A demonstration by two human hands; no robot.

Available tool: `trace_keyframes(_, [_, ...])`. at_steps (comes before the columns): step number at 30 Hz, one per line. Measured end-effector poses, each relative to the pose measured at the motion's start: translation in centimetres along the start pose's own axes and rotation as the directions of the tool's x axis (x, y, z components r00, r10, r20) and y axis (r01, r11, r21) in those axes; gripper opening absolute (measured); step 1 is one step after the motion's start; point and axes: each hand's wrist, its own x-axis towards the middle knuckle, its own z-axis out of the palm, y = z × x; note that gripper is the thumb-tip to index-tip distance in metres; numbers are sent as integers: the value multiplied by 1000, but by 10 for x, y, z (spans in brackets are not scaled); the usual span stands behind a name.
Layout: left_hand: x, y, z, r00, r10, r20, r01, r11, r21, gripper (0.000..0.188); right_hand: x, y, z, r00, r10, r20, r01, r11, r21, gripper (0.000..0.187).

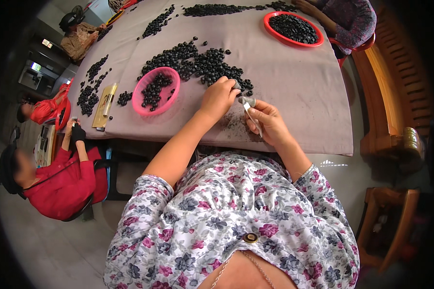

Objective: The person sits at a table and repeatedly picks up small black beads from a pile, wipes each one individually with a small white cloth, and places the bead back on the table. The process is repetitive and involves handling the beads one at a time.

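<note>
Mauve cloth (304,96) bears a pink bowl (152,110), partly filled with black pieces (153,90); right of the bowl, a larger pile (212,67) lies loose. Farther right, the left hand (219,96) has fingers pinched, whether on a piece is unclear; the right hand (270,120) grips 1 slim tool (247,106).

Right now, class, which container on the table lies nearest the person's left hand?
The pink basket, left of the left hand; the red tray, upper right, sits farther off.
</note>
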Motion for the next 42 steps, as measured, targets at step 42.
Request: trace_keyframes(42, [-17, -9, -1, 978, 200, 52, -204, 974, 96, 10, 1, 0, -2, 1000, -22, -1, 22, 1000, -15, 18])
